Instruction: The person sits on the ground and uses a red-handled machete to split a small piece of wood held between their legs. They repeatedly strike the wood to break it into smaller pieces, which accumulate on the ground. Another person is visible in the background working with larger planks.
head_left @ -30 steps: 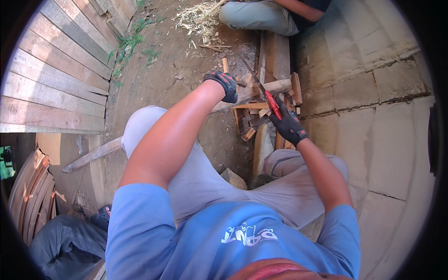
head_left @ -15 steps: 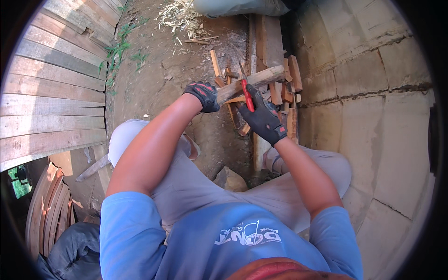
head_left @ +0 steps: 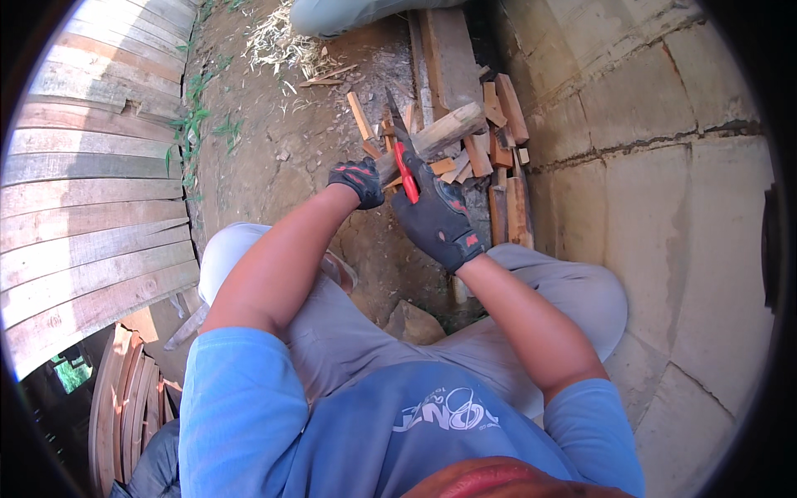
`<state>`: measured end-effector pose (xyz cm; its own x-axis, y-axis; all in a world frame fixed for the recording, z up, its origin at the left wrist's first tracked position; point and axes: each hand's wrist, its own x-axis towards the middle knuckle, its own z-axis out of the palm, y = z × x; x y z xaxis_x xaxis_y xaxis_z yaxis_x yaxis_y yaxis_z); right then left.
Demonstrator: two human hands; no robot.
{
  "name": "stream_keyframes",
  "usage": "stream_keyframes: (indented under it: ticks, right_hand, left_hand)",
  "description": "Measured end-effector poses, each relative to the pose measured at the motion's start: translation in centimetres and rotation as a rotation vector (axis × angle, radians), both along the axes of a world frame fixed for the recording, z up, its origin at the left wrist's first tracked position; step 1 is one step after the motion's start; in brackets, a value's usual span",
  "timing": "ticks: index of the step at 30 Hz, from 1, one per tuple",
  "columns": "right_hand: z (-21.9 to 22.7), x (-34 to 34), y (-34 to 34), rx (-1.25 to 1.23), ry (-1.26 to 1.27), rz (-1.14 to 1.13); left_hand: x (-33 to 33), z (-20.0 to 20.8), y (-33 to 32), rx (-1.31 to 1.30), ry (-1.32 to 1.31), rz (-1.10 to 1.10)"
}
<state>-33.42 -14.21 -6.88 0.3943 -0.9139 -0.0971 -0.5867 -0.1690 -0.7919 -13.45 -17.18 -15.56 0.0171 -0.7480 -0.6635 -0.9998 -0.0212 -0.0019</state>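
A rough, weathered length of wood (head_left: 452,130) slants up to the right in front of me. My left hand (head_left: 358,182), in a black glove with red markings, is closed around its near left end. My right hand (head_left: 436,217), gloved alike, grips a red-handled tool (head_left: 405,173). The tool's narrow dark blade tapers to a point beyond the handle and lies across the wood near my left hand. Whether it is a knife or a saw, I cannot tell. My right fingers are partly hidden behind the handle and the glove's back.
Cut wood blocks (head_left: 501,149) lie piled beyond my hands, by a thick plank (head_left: 451,62). Pale shavings (head_left: 286,46) litter the dirt. A block wall (head_left: 639,207) rises on the right, a board wall (head_left: 91,203) on the left. A stone (head_left: 413,322) sits between my legs.
My right hand and the red-handled tool have shifted left along the wood, closer to my left hand. The view has turned somewhat. Both grips are kept.
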Motion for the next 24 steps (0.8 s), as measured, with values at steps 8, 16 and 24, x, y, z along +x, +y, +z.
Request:
stream_keyframes:
  ticks: [8, 16, 24]
  right_hand:
    - [1.0, -1.3, -3.4, 0.041, -0.01, -0.141]
    - [-0.8, -2.3, -4.4, 0.1, -0.093, -0.115]
    - [-0.9, -1.4, -3.0, 0.053, -0.107, -0.079]
  left_hand:
    - [-1.7, -3.1, 0.2, -0.108, 0.012, 0.034]
    - [-3.9, -2.7, -1.5, -0.051, -0.062, 0.031]
    - [-4.1, -0.9, -2.2, 0.056, -0.085, -0.043]
